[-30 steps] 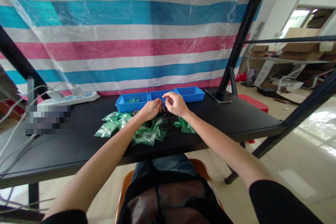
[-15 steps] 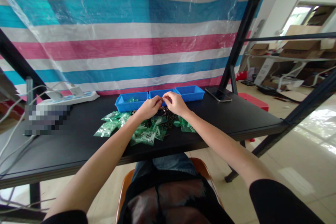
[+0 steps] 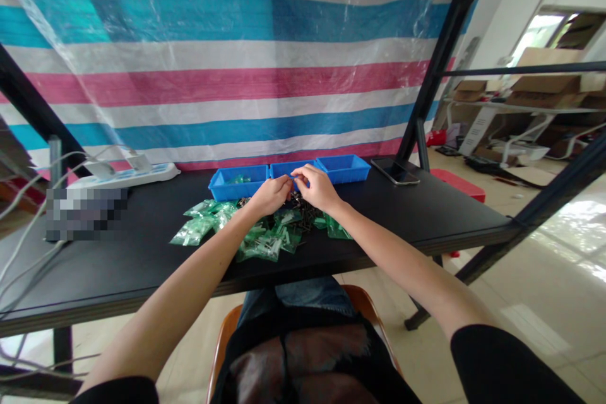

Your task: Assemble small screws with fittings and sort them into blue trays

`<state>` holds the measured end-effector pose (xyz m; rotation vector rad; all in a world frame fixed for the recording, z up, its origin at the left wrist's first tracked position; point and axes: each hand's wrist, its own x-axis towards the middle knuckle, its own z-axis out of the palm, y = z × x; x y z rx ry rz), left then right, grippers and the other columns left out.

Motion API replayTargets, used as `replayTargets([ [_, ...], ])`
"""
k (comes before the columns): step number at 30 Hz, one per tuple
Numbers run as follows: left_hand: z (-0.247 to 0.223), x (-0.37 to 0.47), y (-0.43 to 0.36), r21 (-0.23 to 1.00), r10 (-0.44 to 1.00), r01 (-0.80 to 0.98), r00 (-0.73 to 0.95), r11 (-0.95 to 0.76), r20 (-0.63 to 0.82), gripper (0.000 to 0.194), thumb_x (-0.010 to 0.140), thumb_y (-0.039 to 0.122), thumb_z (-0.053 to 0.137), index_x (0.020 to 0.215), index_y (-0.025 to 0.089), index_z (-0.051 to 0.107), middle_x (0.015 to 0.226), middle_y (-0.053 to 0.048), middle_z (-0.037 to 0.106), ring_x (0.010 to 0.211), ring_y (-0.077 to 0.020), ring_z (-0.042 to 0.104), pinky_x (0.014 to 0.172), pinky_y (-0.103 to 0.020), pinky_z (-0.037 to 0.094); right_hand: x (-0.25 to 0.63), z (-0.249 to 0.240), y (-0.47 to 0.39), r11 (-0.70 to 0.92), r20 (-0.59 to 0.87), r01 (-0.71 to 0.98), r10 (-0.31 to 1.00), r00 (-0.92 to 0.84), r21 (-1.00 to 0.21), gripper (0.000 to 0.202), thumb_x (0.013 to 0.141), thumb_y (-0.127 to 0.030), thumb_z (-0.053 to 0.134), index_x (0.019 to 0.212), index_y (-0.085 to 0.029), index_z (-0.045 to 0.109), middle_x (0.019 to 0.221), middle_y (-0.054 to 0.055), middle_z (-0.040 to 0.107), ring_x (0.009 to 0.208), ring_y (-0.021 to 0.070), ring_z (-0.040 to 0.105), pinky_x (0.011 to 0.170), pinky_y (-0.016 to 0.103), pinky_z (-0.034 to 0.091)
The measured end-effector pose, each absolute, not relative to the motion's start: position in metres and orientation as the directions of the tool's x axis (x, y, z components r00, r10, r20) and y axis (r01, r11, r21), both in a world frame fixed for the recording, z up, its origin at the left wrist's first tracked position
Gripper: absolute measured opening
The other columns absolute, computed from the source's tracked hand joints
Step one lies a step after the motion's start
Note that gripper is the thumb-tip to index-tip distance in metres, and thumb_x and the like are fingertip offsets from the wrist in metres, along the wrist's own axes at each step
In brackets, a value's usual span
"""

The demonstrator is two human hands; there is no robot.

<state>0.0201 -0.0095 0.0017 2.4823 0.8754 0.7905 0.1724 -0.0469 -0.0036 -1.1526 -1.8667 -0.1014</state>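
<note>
My left hand [image 3: 273, 196] and my right hand [image 3: 314, 187] meet fingertip to fingertip just in front of the blue middle bin [image 3: 279, 170]. Both are closed in a pinch; whatever they hold is too small to make out. Beneath them lies a heap of dark metal screws [image 3: 307, 211], partly hidden by the hands. Green-tinted plastic bags [image 3: 265, 246] with white pieces inside are spread in front and to the left. Another green bag [image 3: 337, 227] lies beside my right wrist. The left blue bin [image 3: 220, 190] contains a bit of green plastic.
The right blue bin [image 3: 353, 172] adjoins the middle one. A phone [image 3: 395, 172] lies to its right on the black table [image 3: 426, 214]. At the left are a white power strip [image 3: 156, 173], cables and a blurred-out object [image 3: 85, 211]. A striped sheet [image 3: 227, 85] hangs behind.
Both hands stay together at nearly the same spot, with only slight finger movement. The view has shifted a little.
</note>
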Motion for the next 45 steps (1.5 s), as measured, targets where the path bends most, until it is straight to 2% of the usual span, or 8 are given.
replayTargets([
  [11, 0.0009, 0.0218, -0.0108, 0.478, 0.668, 0.482, 0.638, -0.734, 0.382, 0.026, 0.09, 0.027, 0.028, 0.07, 0.019, 0.043, 0.063, -0.001, 0.057, 0.061, -0.0152, 0.056, 0.061, -0.026, 0.04, 0.1692, -0.0037, -0.0475, 0.533, 0.718, 0.759, 0.684, -0.127, -0.374, 0.02, 0.08, -0.008, 0.048, 0.084, -0.018, 0.065, 0.082, 0.004, 0.059, 0.072, 0.0146, 0.054, 0.069, 0.026, 0.043],
  [20, 0.0009, 0.0251, -0.0129, 0.458, 0.685, 0.519, 0.629, -0.722, 0.368, 0.024, 0.09, 0.024, 0.029, 0.07, 0.019, 0.042, 0.062, -0.002, 0.056, 0.059, -0.0158, 0.055, 0.059, -0.026, 0.039, 0.1677, -0.0078, -0.0419, 0.542, 0.735, 0.729, 0.674, -0.081, -0.417, 0.02, 0.077, -0.006, 0.05, 0.076, -0.017, 0.067, 0.076, 0.003, 0.058, 0.069, 0.0136, 0.053, 0.066, 0.025, 0.043],
  [30, -0.002, 0.0249, -0.0114, 0.457, 0.673, 0.505, 0.635, -0.732, 0.378, 0.025, 0.09, 0.023, 0.029, 0.069, 0.019, 0.041, 0.065, -0.003, 0.058, 0.061, -0.0159, 0.056, 0.06, -0.026, 0.039, 0.1685, -0.0075, -0.0425, 0.564, 0.746, 0.717, 0.659, -0.092, -0.41, 0.02, 0.077, -0.005, 0.05, 0.073, -0.017, 0.066, 0.075, 0.003, 0.058, 0.068, 0.0134, 0.053, 0.066, 0.024, 0.043],
  [36, -0.002, 0.0254, -0.0117, 0.482, 0.676, 0.489, 0.631, -0.727, 0.381, 0.023, 0.09, 0.024, 0.029, 0.07, 0.019, 0.042, 0.063, -0.003, 0.057, 0.06, -0.0159, 0.055, 0.06, -0.026, 0.039, 0.168, -0.0093, -0.0425, 0.568, 0.759, 0.722, 0.645, -0.091, -0.395, 0.02, 0.077, -0.005, 0.049, 0.075, -0.015, 0.066, 0.075, 0.003, 0.058, 0.069, 0.0142, 0.054, 0.067, 0.025, 0.044],
  [45, 0.0007, 0.0278, -0.0139, 0.531, 0.701, 0.473, 0.591, -0.703, 0.4, 0.023, 0.089, 0.025, 0.03, 0.072, 0.019, 0.043, 0.061, -0.002, 0.055, 0.057, -0.0156, 0.054, 0.058, -0.026, 0.038, 0.1651, -0.0116, -0.0403, 0.515, 0.763, 0.761, 0.646, -0.042, -0.394, 0.024, 0.08, -0.009, 0.049, 0.089, -0.017, 0.07, 0.082, 0.005, 0.06, 0.075, 0.0156, 0.055, 0.071, 0.027, 0.045],
])
